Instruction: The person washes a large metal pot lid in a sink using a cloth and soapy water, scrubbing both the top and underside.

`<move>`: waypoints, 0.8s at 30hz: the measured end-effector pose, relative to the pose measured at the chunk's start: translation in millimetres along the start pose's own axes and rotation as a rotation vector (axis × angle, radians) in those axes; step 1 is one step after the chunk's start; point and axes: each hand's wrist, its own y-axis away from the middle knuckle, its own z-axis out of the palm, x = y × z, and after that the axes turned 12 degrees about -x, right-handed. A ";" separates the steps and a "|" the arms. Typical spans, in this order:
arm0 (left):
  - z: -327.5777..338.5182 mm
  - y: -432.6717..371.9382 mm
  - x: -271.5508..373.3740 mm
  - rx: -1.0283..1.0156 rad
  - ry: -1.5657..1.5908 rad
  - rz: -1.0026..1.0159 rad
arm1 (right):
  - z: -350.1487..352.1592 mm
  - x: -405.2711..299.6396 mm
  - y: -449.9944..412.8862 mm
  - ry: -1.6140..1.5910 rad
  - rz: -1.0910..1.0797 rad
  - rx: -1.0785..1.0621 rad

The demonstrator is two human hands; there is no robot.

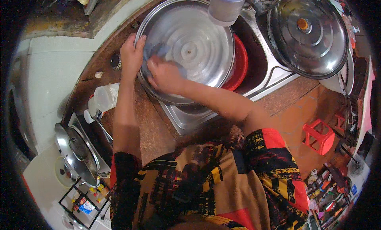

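Observation:
A large round metal pot lid or pan [205,42] lies over the sink, partly covering a red plastic basin [241,62]. My left hand [133,53] grips its left rim, thumb on the inner face. My right hand [166,75], blurred, presses a bluish cloth or pad [157,51] against the inner face near that rim. How much of the cloth lies under the fingers is hidden. A second lid, shiny with an orange-brown knob [303,24], stands at the sink's right end.
The steel sink [266,90] has a faucet [256,4] at its far side, near a cloudy plastic container [226,10]. A white-lidded tub [105,97] stands left of my forearm, with a gas stove [86,146] nearer. A red stool [320,136] stands on the floor.

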 end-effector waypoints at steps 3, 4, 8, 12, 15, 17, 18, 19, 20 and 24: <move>3.3 3.2 -2.3 0.007 -0.129 0.010 | -8.5 33.8 40.1 0.098 -0.355 -0.395; 7.3 -0.2 -4.8 -0.003 -0.122 0.014 | -9.4 58.6 58.9 0.146 -0.472 -0.424; 11.7 -6.8 -20.6 0.016 -0.128 0.066 | -32.7 120.9 112.3 0.318 -0.458 -0.693; 9.3 1.2 -21.7 0.020 -0.020 0.045 | -7.8 97.6 87.5 0.278 -0.363 -0.392; 18.1 1.5 -25.9 0.077 -0.070 0.109 | 7.4 67.2 13.2 0.250 0.083 0.000; 11.8 7.7 -16.3 0.055 -0.078 0.085 | -5.9 76.8 -41.1 0.205 0.246 0.365; 10.2 11.7 -12.6 0.041 -0.071 0.054 | -18.9 90.3 -61.2 0.125 0.318 0.506; 11.3 11.8 -6.5 0.036 -0.066 0.057 | -35.8 101.1 -73.0 0.165 0.534 0.518; 8.8 14.7 -1.5 0.024 -0.059 0.035 | -55.1 105.2 -75.4 0.040 0.605 0.574; 8.2 14.2 2.0 0.036 -0.099 0.032 | -58.3 109.3 -54.5 0.104 0.593 0.551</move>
